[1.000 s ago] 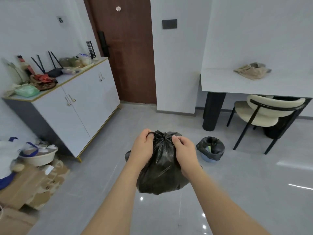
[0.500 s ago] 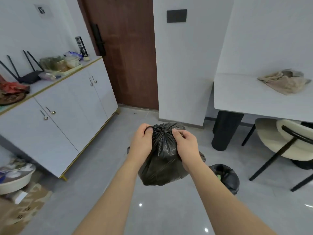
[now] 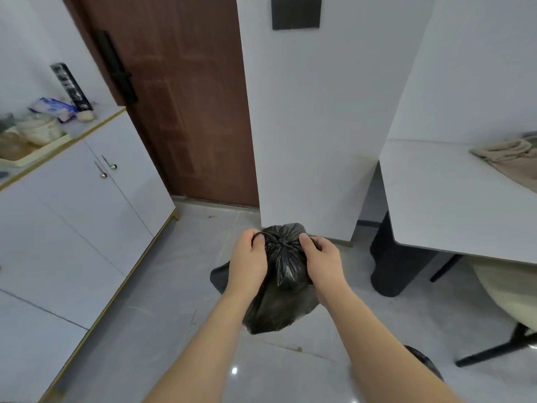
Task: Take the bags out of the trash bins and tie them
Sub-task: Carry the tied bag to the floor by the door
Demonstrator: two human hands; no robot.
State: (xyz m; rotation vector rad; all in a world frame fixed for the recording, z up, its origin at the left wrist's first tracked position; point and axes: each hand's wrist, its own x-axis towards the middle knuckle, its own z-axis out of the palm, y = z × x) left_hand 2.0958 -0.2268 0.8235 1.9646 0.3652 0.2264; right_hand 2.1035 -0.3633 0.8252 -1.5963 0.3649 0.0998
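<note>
Head view. A bin (image 3: 425,363), dark-lined, shows only as a sliver at the lower right edge. Above it, the left hand (image 3: 247,263) and right hand (image 3: 321,264) each pinch a loop at the gathered neck of a black bag (image 3: 280,303), held clear of the floor (image 3: 162,301). Judged: bag out, knot nearly tight; further bins likely remain. Beyond, a door (image 3: 186,97).

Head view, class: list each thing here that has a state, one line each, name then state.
black trash bag: gathered shut at the neck, held off the floor.
left hand: grips the bag's neck.
right hand: grips the bag's neck.
brown door: closed.
cabinet doors: closed.
beige cloth: crumpled on the table.
</note>
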